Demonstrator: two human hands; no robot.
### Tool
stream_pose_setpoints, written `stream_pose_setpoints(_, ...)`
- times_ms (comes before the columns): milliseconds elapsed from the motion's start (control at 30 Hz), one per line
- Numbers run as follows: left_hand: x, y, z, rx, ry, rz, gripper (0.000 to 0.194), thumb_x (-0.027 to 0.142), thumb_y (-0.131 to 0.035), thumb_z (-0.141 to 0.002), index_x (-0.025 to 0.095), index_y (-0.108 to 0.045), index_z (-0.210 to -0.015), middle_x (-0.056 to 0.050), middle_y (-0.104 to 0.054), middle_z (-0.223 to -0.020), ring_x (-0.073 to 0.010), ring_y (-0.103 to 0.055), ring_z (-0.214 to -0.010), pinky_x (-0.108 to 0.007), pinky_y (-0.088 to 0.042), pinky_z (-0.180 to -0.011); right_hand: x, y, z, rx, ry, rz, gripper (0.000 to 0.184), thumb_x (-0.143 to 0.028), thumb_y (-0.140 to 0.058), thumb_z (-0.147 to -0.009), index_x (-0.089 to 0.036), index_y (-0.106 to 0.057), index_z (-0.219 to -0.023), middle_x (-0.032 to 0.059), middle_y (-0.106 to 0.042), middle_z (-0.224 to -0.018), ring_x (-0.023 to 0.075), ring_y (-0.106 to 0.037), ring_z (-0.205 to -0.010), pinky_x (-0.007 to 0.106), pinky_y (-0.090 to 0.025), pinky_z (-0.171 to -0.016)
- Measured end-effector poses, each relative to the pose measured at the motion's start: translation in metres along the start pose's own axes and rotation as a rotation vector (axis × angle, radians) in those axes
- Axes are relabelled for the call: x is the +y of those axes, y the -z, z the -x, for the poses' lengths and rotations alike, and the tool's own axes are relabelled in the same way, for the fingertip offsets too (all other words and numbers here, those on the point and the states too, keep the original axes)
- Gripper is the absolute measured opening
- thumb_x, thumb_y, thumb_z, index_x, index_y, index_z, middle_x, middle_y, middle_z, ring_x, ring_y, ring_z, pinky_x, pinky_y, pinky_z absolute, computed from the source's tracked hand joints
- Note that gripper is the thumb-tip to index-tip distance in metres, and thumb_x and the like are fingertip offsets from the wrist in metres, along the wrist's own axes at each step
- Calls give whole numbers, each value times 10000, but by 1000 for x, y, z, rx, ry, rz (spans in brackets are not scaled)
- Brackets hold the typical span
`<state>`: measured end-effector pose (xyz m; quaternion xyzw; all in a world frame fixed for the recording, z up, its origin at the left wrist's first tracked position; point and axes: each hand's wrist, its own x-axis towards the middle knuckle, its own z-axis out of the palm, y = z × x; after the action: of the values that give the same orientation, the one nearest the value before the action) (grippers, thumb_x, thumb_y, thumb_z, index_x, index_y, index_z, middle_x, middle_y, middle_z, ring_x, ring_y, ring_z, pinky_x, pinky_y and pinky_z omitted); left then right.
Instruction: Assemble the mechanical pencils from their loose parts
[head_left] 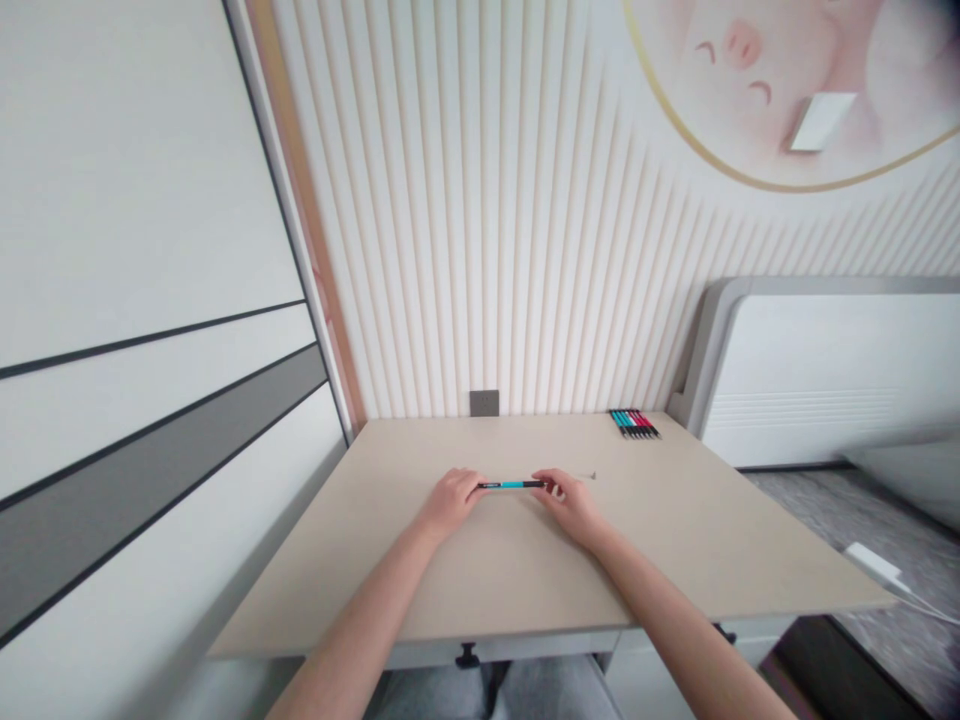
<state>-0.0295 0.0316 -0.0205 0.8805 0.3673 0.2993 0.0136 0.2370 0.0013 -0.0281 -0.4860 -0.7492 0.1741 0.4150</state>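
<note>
A slim pen (513, 485), black at both ends with a light blue middle, lies level between my two hands over the desk. My left hand (451, 500) pinches its left end between thumb and fingers. At its right end, my right hand (566, 502) grips the black part with thumb and fingertips. Just beyond my right hand, a small thin greyish piece (593, 476) rests on the desktop; its kind is too small to make out. A row of several pens (635, 424), blue, white and red with black ends, lies side by side at the back right of the desk.
The beige desk (420, 600) stands against a ribbed wall with a dark socket (484, 403). A white cabinet (150, 200) borders the left side. To the right are a bed headboard (825, 370) and a white plug-like block with a cable (872, 563) near the desk's edge.
</note>
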Motion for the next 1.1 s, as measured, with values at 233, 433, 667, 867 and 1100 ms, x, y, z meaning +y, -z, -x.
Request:
stream_pose_setpoints(233,-1,-1,0,-15,-4,4,64,250,-600,-928,215,-647,-954,-29,-691,-887,-197,-617,-852,-321,-457,-803,-5,2,2,-51,47,80,283,-360,-472,-945,-213,-700,-868,50,-698,-809,196,-622,-783,302,-454,-743)
stream_pose_setpoints(433,-1,1,0,-8,16,-4,65,241,-585,-933,210,-639,-952,-28,-686,-882,-193,-622,-842,-312,-462,-786,2,9,-2,52,-46,226,352,-384,-393,-979,-223,-688,-875,64,-692,-867,205,-624,-869,306,-431,-823)
stream_pose_setpoints(667,-5,2,1,2,51,-18,64,209,-569,-930,206,-626,-959,-32,-681,-883,-198,-625,-839,-318,-464,-785,40,38,0,292,-371,414,329,-262,-488,-872,-135,-670,-1115,220,-630,-1048,348,-565,-1040,454,-366,-886)
stream_pose_setpoints(867,-5,3,1,-6,58,-11,68,212,-569,-927,207,-628,-961,-30,-684,-882,-195,-628,-831,-311,-466,-783,50,36,2,247,-407,345,244,-242,-511,-835,-161,-739,-803,191,-675,-912,324,-607,-945,432,-388,-832)
stream_pose_setpoints(1100,-2,5,0,-6,71,0,79,201,-576,-918,207,-637,-968,-33,-692,-892,-200,-631,-848,-308,-462,-789,37,18,-6,137,-270,-4,298,-351,-539,-836,-183,-747,-969,89,-736,-948,208,-640,-804,318,-470,-771)
